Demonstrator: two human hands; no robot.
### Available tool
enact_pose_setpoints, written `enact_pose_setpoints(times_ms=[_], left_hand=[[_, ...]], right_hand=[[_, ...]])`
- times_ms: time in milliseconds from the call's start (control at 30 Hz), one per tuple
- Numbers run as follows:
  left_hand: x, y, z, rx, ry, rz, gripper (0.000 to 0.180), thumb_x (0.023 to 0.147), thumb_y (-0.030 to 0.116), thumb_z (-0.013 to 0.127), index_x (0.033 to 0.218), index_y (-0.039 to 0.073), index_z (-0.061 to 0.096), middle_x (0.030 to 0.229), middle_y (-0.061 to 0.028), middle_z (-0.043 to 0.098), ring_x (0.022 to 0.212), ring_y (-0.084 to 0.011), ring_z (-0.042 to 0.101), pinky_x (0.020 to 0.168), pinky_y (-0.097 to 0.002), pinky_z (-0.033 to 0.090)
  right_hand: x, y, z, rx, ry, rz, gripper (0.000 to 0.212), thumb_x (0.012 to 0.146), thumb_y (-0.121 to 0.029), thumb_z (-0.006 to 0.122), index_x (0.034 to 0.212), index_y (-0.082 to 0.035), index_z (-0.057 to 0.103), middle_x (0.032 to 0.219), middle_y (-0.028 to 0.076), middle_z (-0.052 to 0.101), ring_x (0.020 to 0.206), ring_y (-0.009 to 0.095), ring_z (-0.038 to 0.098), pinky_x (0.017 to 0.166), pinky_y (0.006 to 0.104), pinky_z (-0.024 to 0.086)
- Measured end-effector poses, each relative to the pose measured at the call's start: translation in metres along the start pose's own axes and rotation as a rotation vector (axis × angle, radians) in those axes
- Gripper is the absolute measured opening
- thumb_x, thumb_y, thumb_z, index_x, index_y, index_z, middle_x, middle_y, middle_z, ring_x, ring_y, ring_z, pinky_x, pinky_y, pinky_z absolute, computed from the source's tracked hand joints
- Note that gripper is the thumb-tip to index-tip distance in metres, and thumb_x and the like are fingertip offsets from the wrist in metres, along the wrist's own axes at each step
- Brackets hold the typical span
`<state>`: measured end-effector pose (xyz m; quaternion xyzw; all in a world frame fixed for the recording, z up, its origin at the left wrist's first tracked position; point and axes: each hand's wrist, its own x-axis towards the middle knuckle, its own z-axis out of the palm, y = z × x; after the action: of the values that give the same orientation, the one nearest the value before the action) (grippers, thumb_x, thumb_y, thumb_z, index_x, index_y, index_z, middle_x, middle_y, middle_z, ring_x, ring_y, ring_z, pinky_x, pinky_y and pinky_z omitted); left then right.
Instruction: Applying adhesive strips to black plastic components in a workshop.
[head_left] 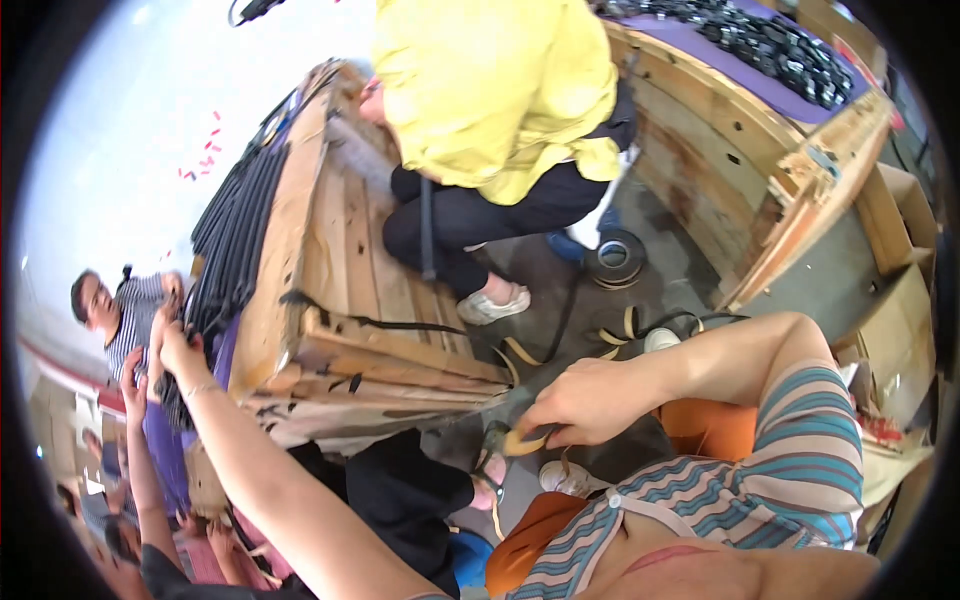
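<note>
The right hand (582, 405) pinches a strip of tape (521, 443) at its fingertips; keeping that strip flat should help avoid twists. Ahead lies a tape roll (631, 262). Far left, beside black rods (235, 225), I cannot tell the left hand's (181, 352) hold.

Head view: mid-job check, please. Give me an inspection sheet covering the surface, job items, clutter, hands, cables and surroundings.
Surface: wooden bench at left, bearing long black strips.
Job's things: the long black strips, and a tan strip at the right hand.
Clutter: black roll and loose tan-backed strip on the grey floor.
Hands: right hand closed on the tan strip; left hand by the long black strips, grip unclear.
Cables: nothing seen that is surely a cable.
Surroundings: person in yellow ahead; cardboard boxes at right; dark pieces upper right.
</note>
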<state>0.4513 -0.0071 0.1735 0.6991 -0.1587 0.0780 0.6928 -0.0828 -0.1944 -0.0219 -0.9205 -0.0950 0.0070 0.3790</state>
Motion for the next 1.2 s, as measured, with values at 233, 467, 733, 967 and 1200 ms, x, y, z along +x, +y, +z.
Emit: enact_pose_setpoints(times_ms=[233, 467, 733, 967, 1200], left_hand=[[-0.013, 0.02, 0.029, -0.408, -0.215, -0.172, 0.013, 0.078, 0.009, 0.052, 0.085, 0.005, 0.062, 0.08, -0.0079, 0.061, 0.066, -0.0228, 0.059, 0.059, -0.0312, 0.05], [-0.048, 0.02, 0.03, 0.619, 0.186, 0.241, 0.016, 0.075, 0.011, 0.052, 0.08, 0.001, 0.063, 0.078, -0.0154, 0.062, 0.069, -0.0284, 0.061, 0.062, -0.0356, 0.051], [-0.076, 0.036, 0.044, 1.199, 0.341, 0.467, 0.021, 0.073, 0.014, 0.051, 0.075, -0.003, 0.064, 0.077, -0.0239, 0.063, 0.073, -0.0347, 0.064, 0.066, -0.0406, 0.052], [-0.068, 0.012, 0.102, 1.531, -0.038, 0.72, 0.024, 0.078, 0.017, 0.049, 0.081, 0.001, 0.067, 0.083, -0.0198, 0.064, 0.083, -0.0337, 0.063, 0.075, -0.0416, 0.05], [-0.072, 0.005, 0.123, 1.865, 0.163, 0.809, 0.019, 0.077, 0.013, 0.05, 0.075, 0.009, 0.068, 0.078, -0.0132, 0.067, 0.076, -0.0239, 0.066, 0.066, -0.0354, 0.05]], right_hand=[[-0.006, -0.004, -0.003, 0.017, -0.047, -0.074, 0.027, 0.079, -0.022, 0.059, 0.101, -0.006, 0.056, 0.09, 0.015, 0.061, 0.082, 0.035, 0.059, 0.069, 0.0437, 0.046], [-0.018, -0.008, -0.007, -0.067, -0.05, -0.056, 0.027, 0.078, -0.024, 0.061, 0.1, -0.008, 0.057, 0.085, 0.012, 0.062, 0.076, 0.032, 0.06, 0.064, 0.041, 0.047], [-0.024, -0.014, -0.019, 0.011, -0.105, -0.019, 0.031, 0.079, -0.025, 0.06, 0.103, -0.006, 0.059, 0.094, 0.013, 0.062, 0.086, 0.033, 0.059, 0.074, 0.042, 0.047], [-0.02, -0.008, -0.023, 0.066, -0.112, -0.024, 0.029, 0.078, -0.023, 0.062, 0.101, -0.006, 0.059, 0.093, 0.014, 0.062, 0.083, 0.034, 0.059, 0.071, 0.0415, 0.048], [-0.012, 0.002, -0.024, 0.109, -0.112, -0.011, 0.028, 0.078, -0.024, 0.061, 0.1, -0.007, 0.059, 0.089, 0.013, 0.062, 0.08, 0.033, 0.06, 0.068, 0.0425, 0.047]])
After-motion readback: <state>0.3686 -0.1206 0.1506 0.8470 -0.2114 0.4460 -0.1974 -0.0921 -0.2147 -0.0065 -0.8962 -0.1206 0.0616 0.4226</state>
